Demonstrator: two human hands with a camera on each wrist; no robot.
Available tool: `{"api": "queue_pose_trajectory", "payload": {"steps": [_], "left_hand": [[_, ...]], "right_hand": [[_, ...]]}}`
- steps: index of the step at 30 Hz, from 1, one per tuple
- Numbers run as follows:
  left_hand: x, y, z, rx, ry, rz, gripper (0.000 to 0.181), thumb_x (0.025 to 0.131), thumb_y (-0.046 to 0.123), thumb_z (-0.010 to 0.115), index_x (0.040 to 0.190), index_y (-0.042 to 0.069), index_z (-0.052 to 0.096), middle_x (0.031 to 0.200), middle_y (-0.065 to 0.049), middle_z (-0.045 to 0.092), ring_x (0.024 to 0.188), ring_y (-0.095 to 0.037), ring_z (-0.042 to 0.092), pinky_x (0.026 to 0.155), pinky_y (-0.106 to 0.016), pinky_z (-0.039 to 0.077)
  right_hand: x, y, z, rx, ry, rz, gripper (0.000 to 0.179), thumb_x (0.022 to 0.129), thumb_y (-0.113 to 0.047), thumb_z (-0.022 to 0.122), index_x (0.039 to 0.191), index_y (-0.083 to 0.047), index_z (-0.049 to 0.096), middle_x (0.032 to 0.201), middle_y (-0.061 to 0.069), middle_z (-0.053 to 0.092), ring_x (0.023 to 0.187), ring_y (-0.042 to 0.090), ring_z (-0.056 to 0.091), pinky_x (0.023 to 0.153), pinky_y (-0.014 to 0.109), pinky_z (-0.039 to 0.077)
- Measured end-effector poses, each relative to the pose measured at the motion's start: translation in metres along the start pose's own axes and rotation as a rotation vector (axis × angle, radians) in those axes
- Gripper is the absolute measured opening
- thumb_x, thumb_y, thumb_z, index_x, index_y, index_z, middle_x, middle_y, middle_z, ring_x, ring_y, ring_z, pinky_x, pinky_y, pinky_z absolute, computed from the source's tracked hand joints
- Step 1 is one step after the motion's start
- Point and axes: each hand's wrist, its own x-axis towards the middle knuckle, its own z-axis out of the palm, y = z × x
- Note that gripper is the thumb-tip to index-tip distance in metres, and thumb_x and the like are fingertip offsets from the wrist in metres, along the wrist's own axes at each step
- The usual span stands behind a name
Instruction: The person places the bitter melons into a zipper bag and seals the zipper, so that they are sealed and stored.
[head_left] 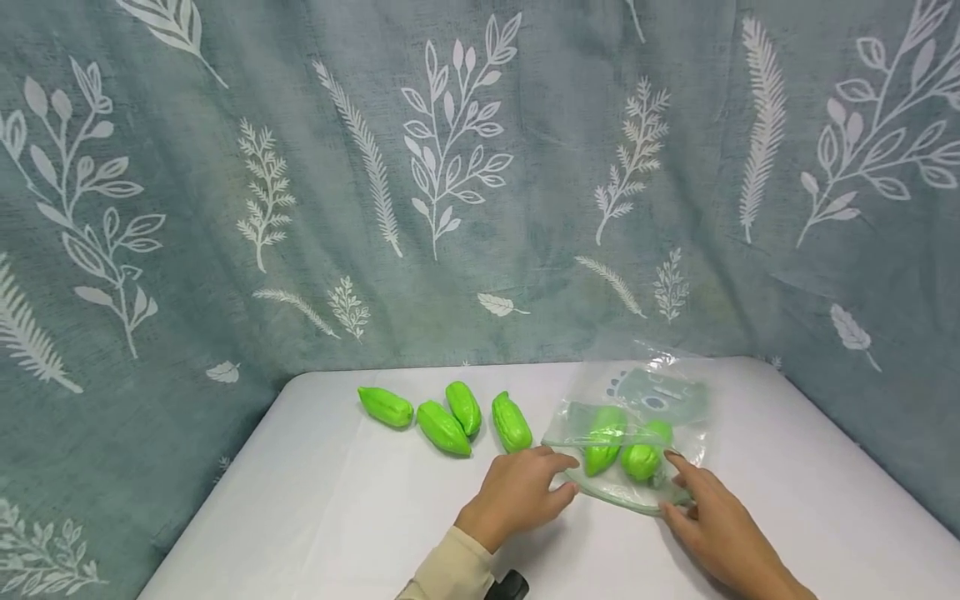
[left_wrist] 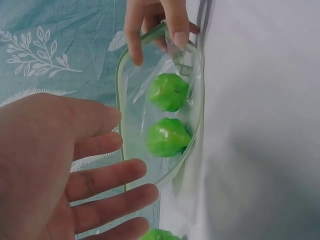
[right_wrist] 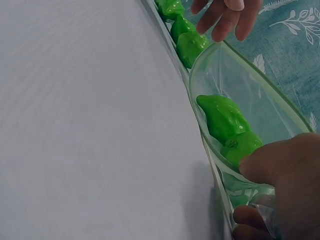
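A clear plastic zip bag (head_left: 630, 492) with a green rim lies with its mouth gaping toward me, a printed patch on its far part. Inside sit two bright green, ridged, gourd-like pieces, one on the left (head_left: 604, 442) and one on the right (head_left: 642, 461). My right hand (head_left: 716, 521) pinches the bag's mouth at its right corner, thumb and fingers on either side of the film in the right wrist view. Beside the left corner is my left hand (head_left: 521, 492), its fingers (left_wrist: 112, 180) spread and holding nothing.
Several more green gourd-like pieces (head_left: 442, 427) lie left of the bag, on the white table (head_left: 315, 508). Behind the table's far edge hangs a green-blue curtain (head_left: 540, 250) with white leaf prints. A dark object (head_left: 507, 586) shows by my left sleeve.
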Motion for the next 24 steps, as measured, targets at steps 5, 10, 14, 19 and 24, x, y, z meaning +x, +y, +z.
{"api": "queue_pose_trajectory", "payload": {"steps": [5,10,14,19,24], "left_hand": [[-0.008,-0.013,-0.003,-0.022,0.008,-0.095,0.024,0.091,0.031,0.068,0.112,0.023,0.077,0.104,0.010,0.074,0.091,-0.003,0.067,0.058,-0.027,0.049],[-0.009,-0.029,-0.009,-0.023,0.049,-0.149,0.022,0.092,0.031,0.069,0.110,0.022,0.078,0.099,0.007,0.075,0.084,-0.005,0.068,0.056,-0.027,0.048],[-0.008,-0.040,-0.014,-0.045,0.057,-0.174,0.024,0.093,0.031,0.068,0.112,0.020,0.077,0.101,0.006,0.075,0.086,-0.008,0.069,0.061,-0.028,0.051],[-0.011,-0.056,-0.021,-0.078,0.100,-0.248,0.023,0.094,0.025,0.065,0.112,0.017,0.077,0.098,0.004,0.075,0.087,-0.012,0.070,0.062,-0.030,0.052],[-0.013,-0.072,-0.024,-0.099,0.177,-0.325,0.023,0.094,0.024,0.065,0.111,0.017,0.077,0.096,0.005,0.074,0.085,-0.015,0.070,0.058,-0.032,0.051]], "right_hand": [[0.000,-0.004,0.009,0.015,-0.009,-0.028,0.071,0.087,-0.014,0.076,0.149,-0.006,0.042,0.114,0.010,0.062,0.084,0.012,0.062,0.069,0.032,0.055],[0.005,-0.008,0.007,0.011,0.034,-0.062,0.071,0.086,-0.011,0.077,0.148,-0.006,0.044,0.113,0.011,0.063,0.082,0.012,0.061,0.068,0.034,0.055],[0.005,-0.006,0.003,-0.012,0.022,-0.039,0.071,0.086,-0.012,0.077,0.148,-0.007,0.043,0.113,0.011,0.063,0.084,0.014,0.062,0.070,0.037,0.055],[0.001,-0.002,0.002,-0.009,-0.008,-0.015,0.071,0.087,-0.014,0.077,0.148,-0.006,0.043,0.113,0.011,0.063,0.085,0.014,0.063,0.071,0.036,0.055],[-0.001,0.002,-0.003,-0.027,-0.005,0.003,0.072,0.086,-0.013,0.077,0.148,-0.006,0.043,0.112,0.010,0.062,0.084,0.013,0.061,0.069,0.035,0.054]]}}
